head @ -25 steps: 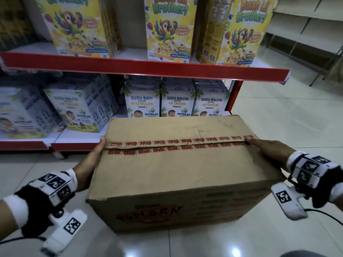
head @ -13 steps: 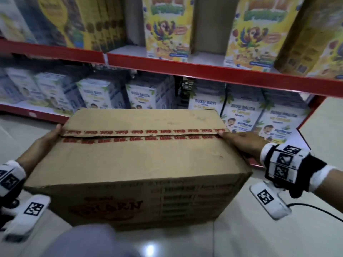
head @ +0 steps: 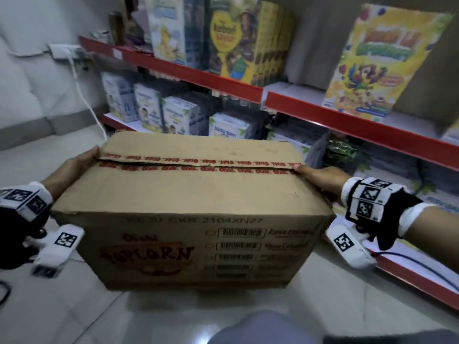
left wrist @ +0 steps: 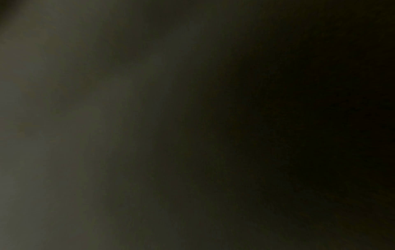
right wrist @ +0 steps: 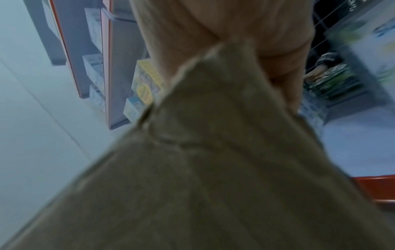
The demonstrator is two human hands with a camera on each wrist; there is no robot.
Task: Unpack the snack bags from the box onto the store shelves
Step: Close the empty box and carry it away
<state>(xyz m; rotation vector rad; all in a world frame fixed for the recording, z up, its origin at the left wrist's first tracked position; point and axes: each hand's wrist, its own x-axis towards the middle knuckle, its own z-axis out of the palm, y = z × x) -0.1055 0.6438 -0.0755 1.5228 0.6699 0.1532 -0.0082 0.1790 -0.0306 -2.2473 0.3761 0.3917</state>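
A taped brown cardboard box marked "POPCORN" is held above the floor, its top flaps closed under red-printed tape. My left hand presses on its left end with the thumb at the top edge. My right hand presses on the right end the same way. The right wrist view shows the box close up, with my right hand lying flat against it. The left wrist view is dark. No snack bags are visible.
Red-edged store shelves run along the right, bearing yellow cereal boxes above and white milk cartons below. A white cable hangs down the left wall. Pale tiled floor lies below, with my knee at the bottom edge.
I have turned left along the shelves with the box still between both hands. The left wall and cable have come into view, and the shelves now slant off to the right.
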